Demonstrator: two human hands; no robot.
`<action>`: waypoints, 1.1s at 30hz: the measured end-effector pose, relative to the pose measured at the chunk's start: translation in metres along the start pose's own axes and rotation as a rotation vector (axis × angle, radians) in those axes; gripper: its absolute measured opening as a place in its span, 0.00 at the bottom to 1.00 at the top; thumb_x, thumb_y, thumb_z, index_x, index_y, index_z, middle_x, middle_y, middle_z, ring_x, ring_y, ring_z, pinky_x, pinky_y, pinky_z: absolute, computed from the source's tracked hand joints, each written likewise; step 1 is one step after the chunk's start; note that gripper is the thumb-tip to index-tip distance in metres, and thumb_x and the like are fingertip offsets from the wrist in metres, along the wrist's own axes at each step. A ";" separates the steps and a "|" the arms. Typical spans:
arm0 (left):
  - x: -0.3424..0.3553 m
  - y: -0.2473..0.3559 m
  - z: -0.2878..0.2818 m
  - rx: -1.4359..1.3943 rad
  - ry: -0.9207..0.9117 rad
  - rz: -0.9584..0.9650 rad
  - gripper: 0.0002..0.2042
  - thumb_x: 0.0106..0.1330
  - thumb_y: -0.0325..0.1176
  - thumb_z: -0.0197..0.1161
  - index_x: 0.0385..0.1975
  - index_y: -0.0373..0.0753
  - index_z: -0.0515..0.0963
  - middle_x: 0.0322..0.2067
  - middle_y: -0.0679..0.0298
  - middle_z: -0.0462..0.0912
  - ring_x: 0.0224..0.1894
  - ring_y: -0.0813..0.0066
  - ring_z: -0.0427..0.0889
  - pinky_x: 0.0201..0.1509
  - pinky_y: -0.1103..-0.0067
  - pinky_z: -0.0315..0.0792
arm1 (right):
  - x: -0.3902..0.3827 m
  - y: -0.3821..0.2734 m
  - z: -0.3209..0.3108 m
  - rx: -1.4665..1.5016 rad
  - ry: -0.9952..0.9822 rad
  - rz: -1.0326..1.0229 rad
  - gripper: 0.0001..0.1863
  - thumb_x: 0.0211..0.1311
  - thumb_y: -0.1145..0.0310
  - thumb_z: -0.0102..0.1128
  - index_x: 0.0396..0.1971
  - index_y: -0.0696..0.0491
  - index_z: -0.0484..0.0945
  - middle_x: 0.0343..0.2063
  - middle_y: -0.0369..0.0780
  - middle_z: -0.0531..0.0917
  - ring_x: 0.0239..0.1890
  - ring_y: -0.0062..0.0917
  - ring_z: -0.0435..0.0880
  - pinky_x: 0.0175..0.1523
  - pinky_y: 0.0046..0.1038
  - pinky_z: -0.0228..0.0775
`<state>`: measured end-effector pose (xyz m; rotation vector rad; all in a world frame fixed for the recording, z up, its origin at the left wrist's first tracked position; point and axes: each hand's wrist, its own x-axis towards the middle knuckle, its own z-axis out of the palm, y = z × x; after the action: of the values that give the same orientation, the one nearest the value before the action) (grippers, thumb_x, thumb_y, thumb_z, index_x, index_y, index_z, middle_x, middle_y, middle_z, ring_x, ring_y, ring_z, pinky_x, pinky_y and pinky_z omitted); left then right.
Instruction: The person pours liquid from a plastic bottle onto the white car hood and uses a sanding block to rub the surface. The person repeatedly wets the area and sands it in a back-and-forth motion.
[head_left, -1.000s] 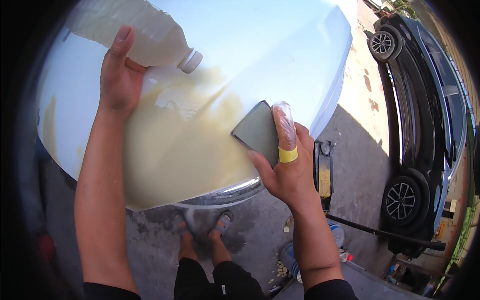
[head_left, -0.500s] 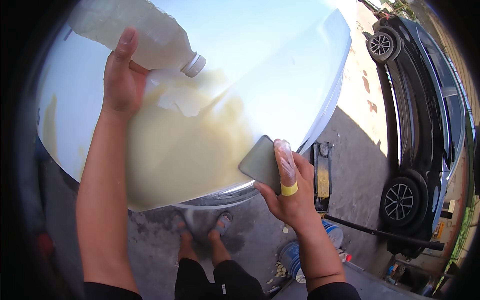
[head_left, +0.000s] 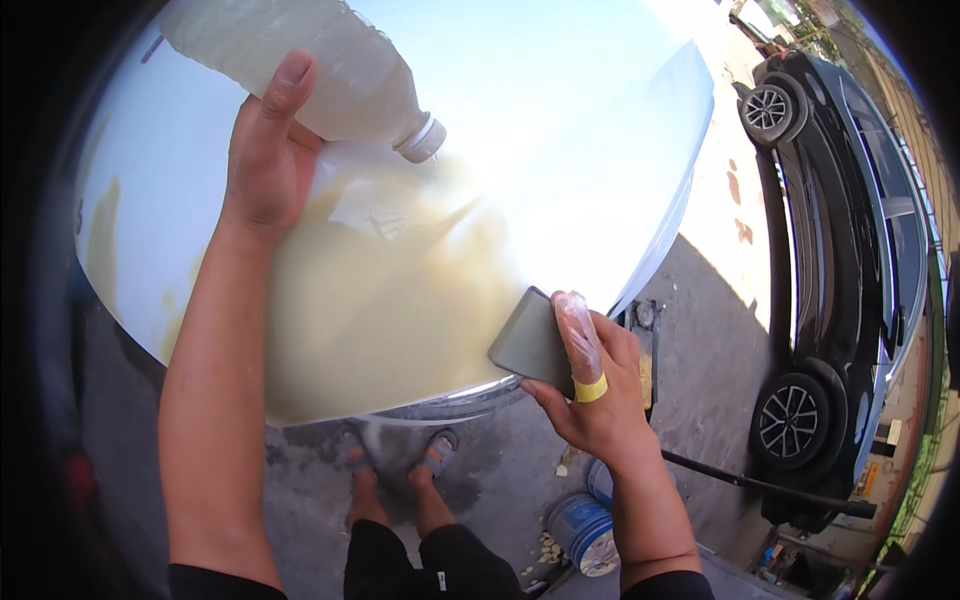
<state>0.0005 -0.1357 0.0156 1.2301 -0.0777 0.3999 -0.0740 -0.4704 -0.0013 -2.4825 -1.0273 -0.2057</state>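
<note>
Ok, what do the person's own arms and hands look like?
Dark sleeves show at the lower edge; both forearms are bare below them. The left hand shows no glove. The right hand has clear plastic wrapped around one finger, with a yellow band at its base.

Bright daylight, heavy glare blowing out the upper right of the white panel [head_left: 585, 205]; hard shadow edge crosses the concrete floor [head_left: 700, 360], shaded side dim. Fisheye bends the parked car [head_left: 835, 300], rim vignettes to black, left edge hazy, centre reasonably sharp.
</note>
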 end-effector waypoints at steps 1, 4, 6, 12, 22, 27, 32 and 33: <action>0.001 0.001 0.002 -0.006 -0.025 0.000 0.33 0.68 0.55 0.60 0.61 0.34 0.67 0.55 0.60 0.76 0.58 0.65 0.75 0.66 0.66 0.66 | 0.008 0.001 -0.004 -0.029 0.001 0.003 0.47 0.48 0.68 0.75 0.70 0.51 0.60 0.57 0.44 0.77 0.57 0.41 0.74 0.57 0.40 0.62; 0.004 -0.003 0.010 -0.034 -0.020 0.008 0.33 0.68 0.56 0.60 0.62 0.34 0.67 0.55 0.60 0.76 0.59 0.65 0.75 0.66 0.66 0.66 | 0.065 0.013 -0.008 0.009 0.088 -0.042 0.47 0.48 0.67 0.75 0.70 0.50 0.60 0.53 0.44 0.79 0.56 0.42 0.74 0.57 0.41 0.62; 0.002 -0.004 0.011 -0.032 -0.008 0.003 0.34 0.68 0.56 0.60 0.62 0.34 0.67 0.55 0.60 0.76 0.59 0.65 0.75 0.66 0.66 0.66 | 0.063 0.013 -0.007 0.010 0.081 -0.031 0.47 0.48 0.68 0.75 0.70 0.50 0.60 0.53 0.44 0.79 0.56 0.42 0.74 0.57 0.41 0.63; 0.003 -0.006 -0.001 -0.042 -0.001 0.008 0.29 0.73 0.54 0.53 0.61 0.33 0.70 0.59 0.60 0.77 0.63 0.66 0.73 0.70 0.67 0.62 | 0.006 0.002 0.000 0.001 0.017 -0.005 0.48 0.48 0.68 0.75 0.70 0.50 0.59 0.55 0.44 0.78 0.57 0.41 0.75 0.58 0.41 0.62; 0.002 -0.001 -0.001 -0.033 -0.002 0.008 0.33 0.68 0.56 0.61 0.60 0.33 0.68 0.55 0.60 0.77 0.59 0.65 0.75 0.66 0.67 0.66 | -0.006 -0.004 0.003 0.010 -0.008 0.018 0.49 0.47 0.66 0.75 0.70 0.50 0.59 0.58 0.45 0.76 0.58 0.41 0.74 0.58 0.41 0.62; 0.003 -0.005 0.007 -0.050 -0.002 0.008 0.34 0.67 0.58 0.60 0.61 0.33 0.68 0.56 0.60 0.76 0.59 0.66 0.74 0.66 0.67 0.65 | 0.075 0.006 -0.006 0.009 0.118 0.040 0.42 0.51 0.65 0.74 0.68 0.51 0.64 0.55 0.48 0.77 0.55 0.47 0.73 0.63 0.39 0.63; 0.000 -0.002 0.005 -0.026 0.018 0.006 0.35 0.68 0.58 0.60 0.61 0.33 0.67 0.56 0.60 0.76 0.60 0.65 0.74 0.66 0.67 0.65 | 0.002 -0.001 0.007 0.017 -0.012 0.034 0.45 0.47 0.65 0.77 0.68 0.49 0.65 0.62 0.46 0.74 0.59 0.43 0.72 0.62 0.42 0.63; 0.000 -0.002 0.006 -0.024 0.020 0.006 0.35 0.68 0.58 0.60 0.61 0.33 0.67 0.56 0.60 0.76 0.60 0.65 0.74 0.66 0.67 0.65 | -0.011 -0.011 0.003 -0.022 -0.049 0.032 0.48 0.48 0.65 0.75 0.70 0.51 0.59 0.62 0.45 0.73 0.59 0.40 0.73 0.57 0.42 0.62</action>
<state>0.0018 -0.1418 0.0156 1.2028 -0.0687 0.4150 -0.0894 -0.4688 -0.0033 -2.5336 -1.0092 -0.1481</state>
